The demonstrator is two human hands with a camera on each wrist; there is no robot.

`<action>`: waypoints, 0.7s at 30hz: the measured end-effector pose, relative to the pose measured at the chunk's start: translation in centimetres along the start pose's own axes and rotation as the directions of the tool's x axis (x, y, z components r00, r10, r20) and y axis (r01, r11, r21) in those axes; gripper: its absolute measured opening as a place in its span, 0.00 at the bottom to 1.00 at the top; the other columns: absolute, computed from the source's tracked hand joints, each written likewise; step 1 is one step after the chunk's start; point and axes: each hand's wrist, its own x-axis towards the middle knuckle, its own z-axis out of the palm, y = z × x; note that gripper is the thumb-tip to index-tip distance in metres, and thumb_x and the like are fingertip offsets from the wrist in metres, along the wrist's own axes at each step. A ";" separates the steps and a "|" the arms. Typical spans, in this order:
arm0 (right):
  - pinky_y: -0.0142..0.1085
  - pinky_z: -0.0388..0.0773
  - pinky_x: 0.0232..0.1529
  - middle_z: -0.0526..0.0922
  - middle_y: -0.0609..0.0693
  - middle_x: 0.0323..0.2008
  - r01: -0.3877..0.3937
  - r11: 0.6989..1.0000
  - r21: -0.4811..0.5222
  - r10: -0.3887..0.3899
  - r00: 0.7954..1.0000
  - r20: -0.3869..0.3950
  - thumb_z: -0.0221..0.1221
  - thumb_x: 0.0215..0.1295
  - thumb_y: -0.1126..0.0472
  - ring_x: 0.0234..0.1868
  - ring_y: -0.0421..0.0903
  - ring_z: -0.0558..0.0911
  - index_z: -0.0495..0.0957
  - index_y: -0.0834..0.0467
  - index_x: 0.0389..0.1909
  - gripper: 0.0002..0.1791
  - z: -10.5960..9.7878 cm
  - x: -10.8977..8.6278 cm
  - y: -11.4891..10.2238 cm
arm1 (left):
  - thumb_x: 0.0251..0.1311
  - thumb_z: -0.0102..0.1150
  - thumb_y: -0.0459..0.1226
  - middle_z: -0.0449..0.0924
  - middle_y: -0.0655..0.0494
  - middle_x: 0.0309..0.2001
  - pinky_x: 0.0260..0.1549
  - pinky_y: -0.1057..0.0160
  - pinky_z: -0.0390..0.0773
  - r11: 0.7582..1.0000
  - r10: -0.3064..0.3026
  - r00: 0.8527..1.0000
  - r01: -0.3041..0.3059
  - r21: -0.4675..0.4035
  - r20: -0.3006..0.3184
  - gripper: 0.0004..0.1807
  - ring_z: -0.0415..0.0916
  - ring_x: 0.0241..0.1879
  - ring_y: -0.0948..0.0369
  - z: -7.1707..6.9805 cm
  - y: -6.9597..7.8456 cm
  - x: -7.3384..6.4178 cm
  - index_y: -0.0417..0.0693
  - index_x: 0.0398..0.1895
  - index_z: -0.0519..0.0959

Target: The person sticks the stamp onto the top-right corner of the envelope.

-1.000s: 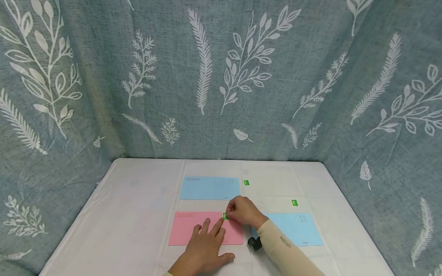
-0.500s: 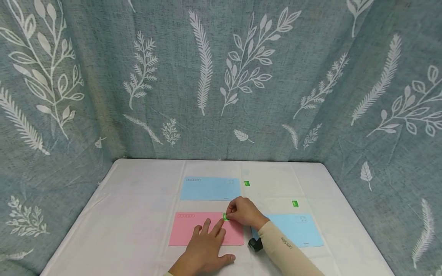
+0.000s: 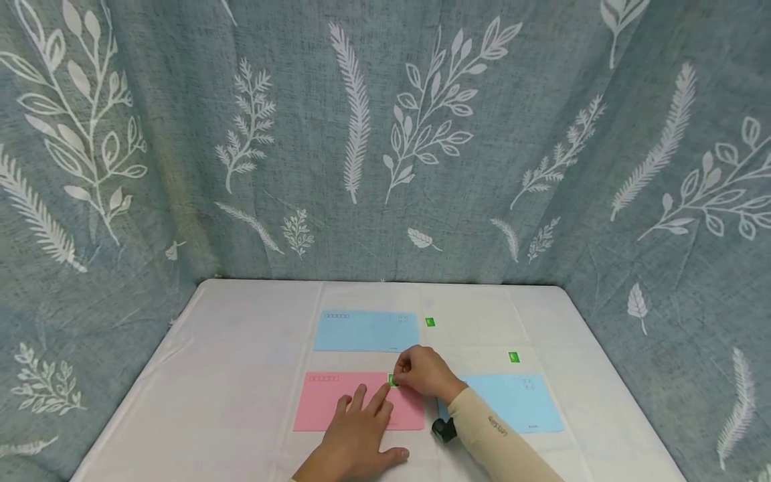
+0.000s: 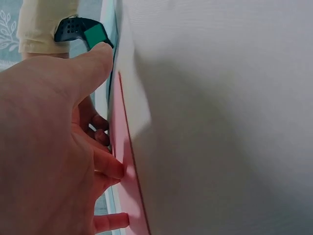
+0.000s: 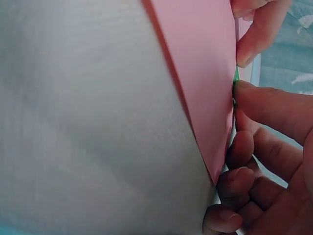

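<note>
A pink envelope (image 3: 325, 402) lies in front of me on the white table. My left hand (image 3: 358, 425) rests on it, palm down, fingers fairly straight and spread; its index fingertip is right at a small green stamp (image 3: 391, 380) near the envelope's upper right corner. From the right, my right hand (image 3: 426, 371) pinches the stamp's edge between thumb and index finger. In the right wrist view a green sliver of the stamp (image 5: 236, 75) shows between my right thumb and a left fingertip; its other fingers curl beside the pink edge.
Behind the pink envelope lies a blue envelope (image 3: 364, 331); another blue envelope (image 3: 512, 402) is at the right, partly under my right forearm. Two loose green stamps sit on the cloth, one stamp (image 3: 430, 322) at the back and one stamp (image 3: 514, 357) farther right. A patterned curtain (image 3: 373, 134) surrounds the table.
</note>
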 end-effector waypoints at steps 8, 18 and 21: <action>0.34 0.72 0.27 0.78 0.40 0.21 -0.010 1.000 -0.006 0.010 1.000 -0.006 0.77 0.64 0.62 0.24 0.38 0.74 0.85 0.51 0.24 0.12 0.0 0.0 -0.3 | 0.66 0.58 0.73 0.61 0.38 0.81 0.67 0.34 0.66 0.999 -0.022 0.999 0.023 -0.045 0.032 0.49 0.62 0.77 0.38 0.0 -0.3 -0.1 0.44 0.74 0.75; 0.33 0.72 0.27 0.79 0.41 0.21 -0.053 0.998 0.031 0.053 0.999 0.010 0.76 0.64 0.62 0.25 0.38 0.75 0.85 0.51 0.24 0.12 0.0 0.1 -0.1 | 0.65 0.59 0.73 0.63 0.38 0.80 0.66 0.35 0.66 0.999 -0.034 0.999 0.034 -0.006 0.035 0.48 0.63 0.77 0.39 -0.3 0.0 -0.1 0.46 0.73 0.75; 0.33 0.71 0.26 0.78 0.41 0.20 -0.053 0.998 0.033 0.053 0.999 0.007 0.76 0.64 0.62 0.24 0.38 0.75 0.85 0.51 0.23 0.12 0.0 0.1 -0.1 | 0.65 0.59 0.73 0.63 0.38 0.80 0.66 0.35 0.66 0.999 -0.032 0.999 0.032 -0.014 0.028 0.48 0.63 0.77 0.40 -0.3 0.0 -0.1 0.46 0.73 0.75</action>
